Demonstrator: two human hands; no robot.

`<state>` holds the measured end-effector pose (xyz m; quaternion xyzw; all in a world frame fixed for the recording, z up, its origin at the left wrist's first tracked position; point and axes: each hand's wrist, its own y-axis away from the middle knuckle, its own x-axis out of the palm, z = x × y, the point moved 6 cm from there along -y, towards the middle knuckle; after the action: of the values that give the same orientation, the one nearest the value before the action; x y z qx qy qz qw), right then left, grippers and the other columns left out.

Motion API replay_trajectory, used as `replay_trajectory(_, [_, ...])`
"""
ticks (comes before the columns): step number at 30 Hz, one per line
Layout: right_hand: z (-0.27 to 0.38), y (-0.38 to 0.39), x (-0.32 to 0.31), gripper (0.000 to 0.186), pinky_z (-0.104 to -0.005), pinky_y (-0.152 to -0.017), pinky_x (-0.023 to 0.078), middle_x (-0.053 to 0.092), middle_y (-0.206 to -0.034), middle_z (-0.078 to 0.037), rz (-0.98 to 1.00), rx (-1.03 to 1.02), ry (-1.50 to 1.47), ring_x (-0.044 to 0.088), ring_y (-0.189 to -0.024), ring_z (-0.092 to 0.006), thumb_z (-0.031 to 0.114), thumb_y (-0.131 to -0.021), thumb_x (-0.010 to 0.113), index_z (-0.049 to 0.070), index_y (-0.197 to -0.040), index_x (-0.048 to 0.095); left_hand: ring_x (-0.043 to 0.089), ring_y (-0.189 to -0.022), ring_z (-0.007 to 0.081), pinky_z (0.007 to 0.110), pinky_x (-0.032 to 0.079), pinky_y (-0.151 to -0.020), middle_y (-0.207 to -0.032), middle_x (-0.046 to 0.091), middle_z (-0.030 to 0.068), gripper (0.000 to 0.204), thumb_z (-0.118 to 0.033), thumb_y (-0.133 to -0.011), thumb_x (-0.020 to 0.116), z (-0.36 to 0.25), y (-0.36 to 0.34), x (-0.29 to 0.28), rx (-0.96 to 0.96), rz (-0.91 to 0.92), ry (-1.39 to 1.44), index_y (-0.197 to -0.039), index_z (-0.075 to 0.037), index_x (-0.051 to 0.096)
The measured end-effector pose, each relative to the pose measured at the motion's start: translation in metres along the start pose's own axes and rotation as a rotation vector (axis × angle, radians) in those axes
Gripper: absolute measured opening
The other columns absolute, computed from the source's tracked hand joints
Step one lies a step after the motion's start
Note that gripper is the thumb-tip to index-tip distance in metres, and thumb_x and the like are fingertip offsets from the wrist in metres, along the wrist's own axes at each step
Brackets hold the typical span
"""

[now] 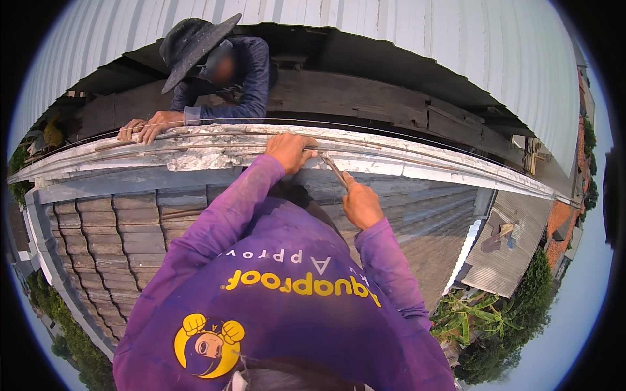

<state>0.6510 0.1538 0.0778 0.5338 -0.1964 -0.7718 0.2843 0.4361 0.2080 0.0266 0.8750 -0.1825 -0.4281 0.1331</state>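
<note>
My left hand (pixel 290 151) is closed over thin steel rods (pixel 352 141) that run along the top of a white concrete ledge (pixel 417 168). Its fingertips meet near the ledge's middle. Just to the right, my right hand (pixel 362 203) grips a pair of metal pincers (pixel 334 168) by the handles. The pincers' head points up and left, close to the rods and my left fingertips. Whether the jaws bite on anything is too small to tell. Rough broken mortar (pixel 202 158) lies on the ledge left of my left hand.
Across the ledge a co-worker in a dark hat (pixel 195 49) leans in, hands resting on the ledge at the left. Corrugated metal roofing (pixel 417 32) overhangs beyond. Tiled roof (pixel 124 241) slopes below me on the near side. Trees (pixel 521 319) and lower roofs stand far down at the right.
</note>
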Motion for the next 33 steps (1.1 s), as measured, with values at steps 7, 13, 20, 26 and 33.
replay_trajectory(7, [0.015, 0.005, -0.006, 0.062, -0.0558, -0.095, 0.055, 0.069, -0.115, -0.033, -0.035, 0.071, 0.147, 0.069, -0.106, -0.051, 0.004, -0.094, 0.062, 0.002, -0.155, 0.05, 0.074, -0.103, 0.0401, 0.052, 0.056, -0.091, -0.105, 0.079, 0.0163, 0.033, -0.042, -0.096, 0.074, 0.002, 0.001, 0.002, 0.008, -0.021, 0.004, -0.124, -0.024, 0.079])
replay_trajectory(13, [0.029, 0.005, -0.02, 0.051, -0.0548, -0.089, 0.059, 0.073, -0.106, -0.029, -0.027, 0.049, 0.313, 0.072, -0.104, -0.0459, 0.005, -0.1, 0.052, -0.006, -0.15, 0.052, 0.074, -0.102, 0.04, 0.052, 0.056, -0.091, -0.104, 0.079, 0.0164, 0.034, -0.042, -0.096, 0.074, 0.001, 0.001, -0.001, 0.014, -0.016, -0.006, -0.124, -0.024, 0.079])
replay_trajectory(20, [0.021, -0.013, -0.012, 0.033, -0.0554, -0.085, 0.059, 0.075, -0.098, -0.03, 0.132, 0.002, 0.306, 0.074, -0.095, -0.0492, 0.008, -0.1, 0.051, -0.007, -0.127, 0.063, 0.074, -0.103, 0.0401, 0.052, 0.056, -0.092, -0.106, 0.079, 0.0161, 0.034, -0.042, -0.097, 0.073, 0.002, -0.001, 0.005, 0.042, -0.014, -0.009, -0.126, -0.024, 0.078])
replay_trajectory(26, [0.027, 0.006, 0.02, 0.039, -0.0571, -0.087, 0.057, 0.073, -0.095, -0.034, 0.055, 0.024, 0.068, 0.072, -0.096, -0.0512, 0.008, -0.095, 0.056, -0.007, -0.131, 0.06, 0.074, -0.103, 0.0394, 0.052, 0.055, -0.093, -0.103, 0.079, 0.0172, 0.034, -0.041, -0.098, 0.072, 0.004, -0.002, 0.004, 0.059, -0.008, 0.002, -0.127, -0.024, 0.077])
replay_trajectory(33, [0.027, -0.002, 0.001, 0.046, -0.0559, -0.084, 0.06, 0.072, -0.104, -0.031, -0.03, -0.061, 0.23, 0.073, -0.094, -0.0487, 0.008, -0.096, 0.06, -0.008, -0.139, 0.058, 0.074, -0.1, 0.0402, 0.052, 0.055, -0.091, -0.104, 0.079, 0.0163, 0.034, -0.042, -0.097, 0.072, 0.006, -0.002, 0.005, 0.077, -0.014, -0.015, -0.124, -0.022, 0.078])
